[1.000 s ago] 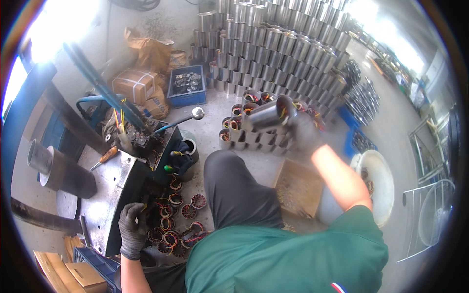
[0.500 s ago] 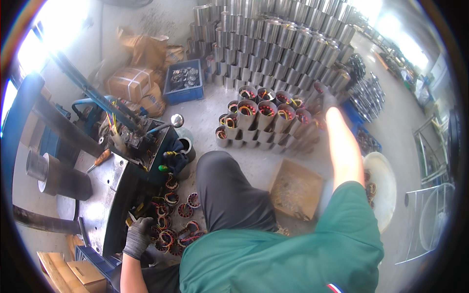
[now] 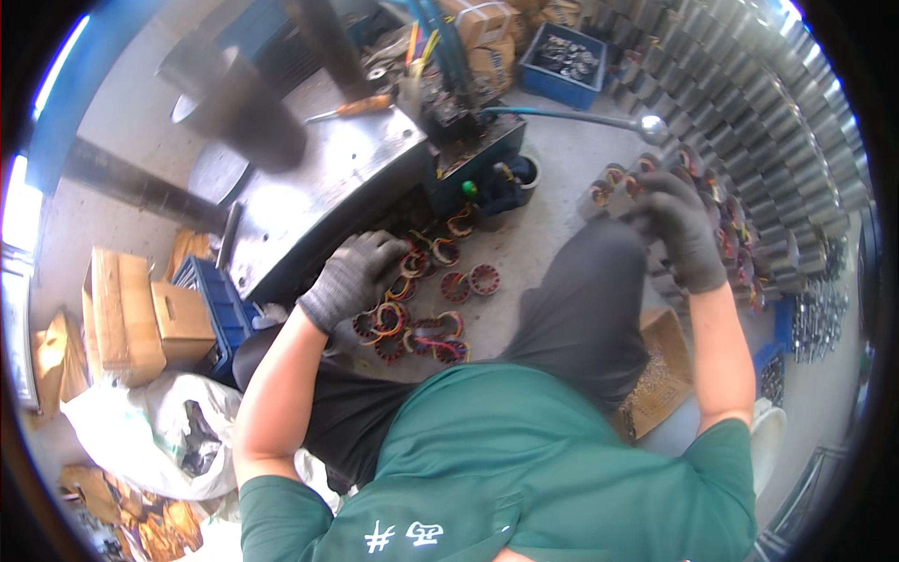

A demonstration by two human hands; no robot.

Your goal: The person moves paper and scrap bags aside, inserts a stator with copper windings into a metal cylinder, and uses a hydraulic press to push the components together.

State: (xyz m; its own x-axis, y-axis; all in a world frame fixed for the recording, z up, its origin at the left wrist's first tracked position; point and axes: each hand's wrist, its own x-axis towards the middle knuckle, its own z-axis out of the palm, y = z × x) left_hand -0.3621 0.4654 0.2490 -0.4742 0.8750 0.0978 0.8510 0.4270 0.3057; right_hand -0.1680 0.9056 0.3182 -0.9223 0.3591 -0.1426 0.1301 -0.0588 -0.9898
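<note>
My left hand [image 3: 348, 278], in a grey knitted glove, hangs over the left side of a group of wire-wound motor stators [image 3: 390, 318] on the floor. Its fingers are stretched out and slightly bent, and nothing shows in them. Past my right knee, my gloved right hand [image 3: 682, 234] is raised with fingers bent and spaced apart, also holding nothing I can see. Behind it, steel cylinders with wound stators inside [image 3: 615, 174] stand in rows, partly hidden by the hand. A steel press table [image 3: 365, 155] is ahead of my left hand.
A lever with a ball knob [image 3: 653, 128] juts out from the machine. An orange-handled screwdriver [image 3: 361, 107] lies on the press table. Stacked steel cylinders [image 3: 749, 103] fill the far right. A blue crate [image 3: 562, 84], cartons [image 3: 122, 318] and an open cardboard box [image 3: 663, 375] stand around me.
The view has swung left toward the press. My right arm has drawn back from its far reach at the cylinders. My left hand has moved forward over the stators.
</note>
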